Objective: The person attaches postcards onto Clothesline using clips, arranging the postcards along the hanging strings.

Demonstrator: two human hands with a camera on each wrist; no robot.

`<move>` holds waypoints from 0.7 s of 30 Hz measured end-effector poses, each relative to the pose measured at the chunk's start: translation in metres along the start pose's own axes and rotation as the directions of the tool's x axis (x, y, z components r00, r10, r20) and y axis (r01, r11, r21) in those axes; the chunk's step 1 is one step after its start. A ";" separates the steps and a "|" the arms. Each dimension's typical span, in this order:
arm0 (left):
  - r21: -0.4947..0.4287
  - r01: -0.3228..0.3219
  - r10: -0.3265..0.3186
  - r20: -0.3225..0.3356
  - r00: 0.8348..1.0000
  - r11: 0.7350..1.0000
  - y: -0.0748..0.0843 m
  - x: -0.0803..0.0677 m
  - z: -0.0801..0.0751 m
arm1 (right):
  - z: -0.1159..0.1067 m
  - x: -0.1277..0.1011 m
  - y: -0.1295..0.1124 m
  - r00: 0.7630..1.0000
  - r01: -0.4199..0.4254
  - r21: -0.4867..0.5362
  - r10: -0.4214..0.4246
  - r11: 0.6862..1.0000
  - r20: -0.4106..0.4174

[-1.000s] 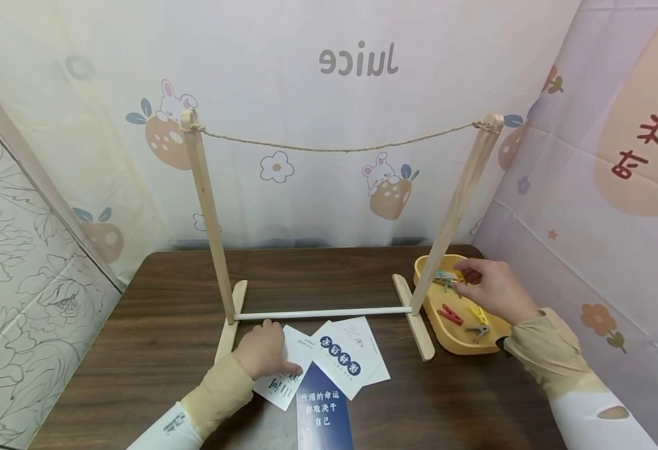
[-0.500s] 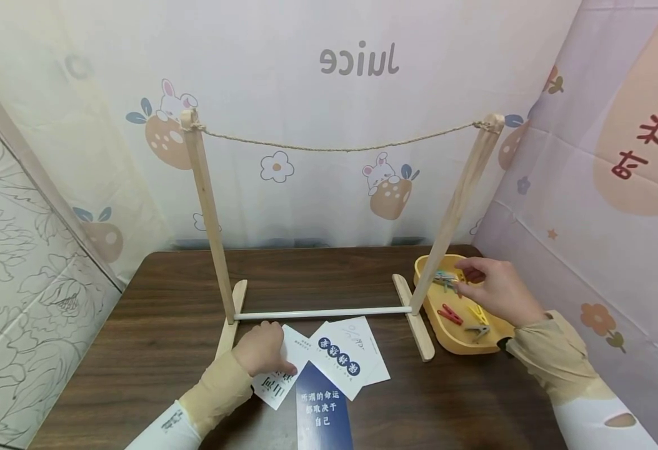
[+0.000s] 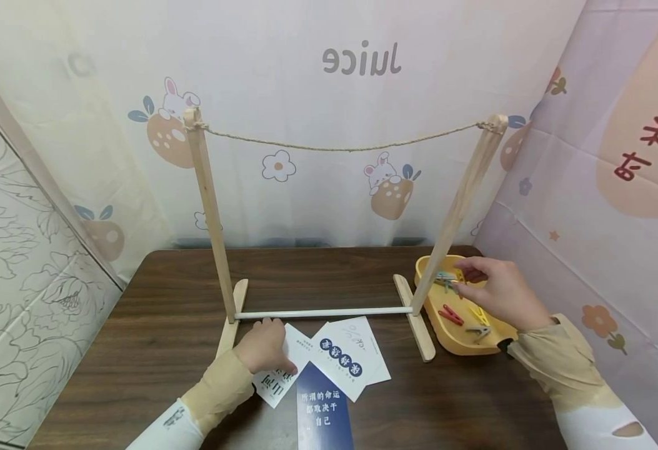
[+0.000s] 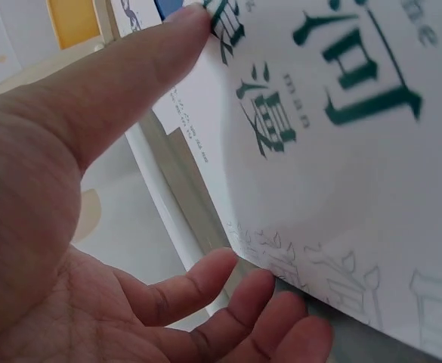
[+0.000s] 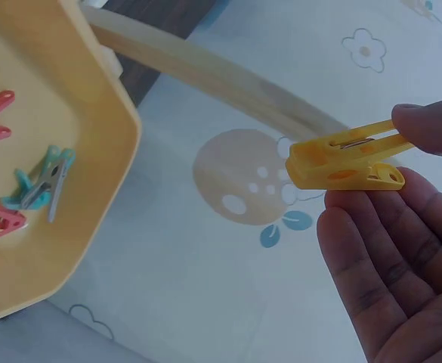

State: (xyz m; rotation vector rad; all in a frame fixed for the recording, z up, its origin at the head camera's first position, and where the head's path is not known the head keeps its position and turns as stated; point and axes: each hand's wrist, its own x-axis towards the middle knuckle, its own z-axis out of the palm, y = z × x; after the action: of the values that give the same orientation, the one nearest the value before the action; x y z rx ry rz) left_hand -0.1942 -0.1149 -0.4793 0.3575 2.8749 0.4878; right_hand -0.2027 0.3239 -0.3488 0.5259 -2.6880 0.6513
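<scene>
A white printed card (image 3: 279, 375) is pinched at its edge between thumb and fingers of the left hand (image 3: 262, 347); farther off, a yellow clothespin (image 5: 347, 160) is pinched by the right hand (image 3: 500, 292) above the yellow tray (image 3: 463, 342)

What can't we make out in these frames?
- Yellow clothespin: seen only in the right wrist view; in the head view the right hand covers it.
- White card: text cut off by left wrist frame edges; left hand covers part of it in the head view.
</scene>
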 end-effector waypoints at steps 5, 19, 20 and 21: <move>-0.033 -0.012 0.012 -0.003 1.000 0.999 -0.002 0.003 0.002 | -0.003 -0.003 -0.009 0.999 0.029 -0.016 -0.030 0.999 -0.019; -0.048 -0.029 0.028 -0.028 0.999 0.998 -0.007 0.007 0.005 | 0.007 0.001 -0.024 0.986 0.157 0.055 -0.153 0.986 -0.074; -0.050 -0.032 0.031 -0.031 0.999 0.998 -0.007 0.007 0.005 | 0.009 0.002 -0.024 0.983 0.169 0.064 -0.164 0.983 -0.079; -0.050 -0.035 0.033 -0.031 0.999 0.998 -0.007 0.008 0.005 | 0.010 0.002 -0.024 0.981 0.183 0.073 -0.176 0.980 -0.084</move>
State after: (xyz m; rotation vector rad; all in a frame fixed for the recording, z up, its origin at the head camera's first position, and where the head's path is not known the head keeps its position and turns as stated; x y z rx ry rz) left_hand -0.2017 -0.1181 -0.4879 0.3948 2.8834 0.5761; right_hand -0.1966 0.2982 -0.3473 0.7394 -2.5143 0.7147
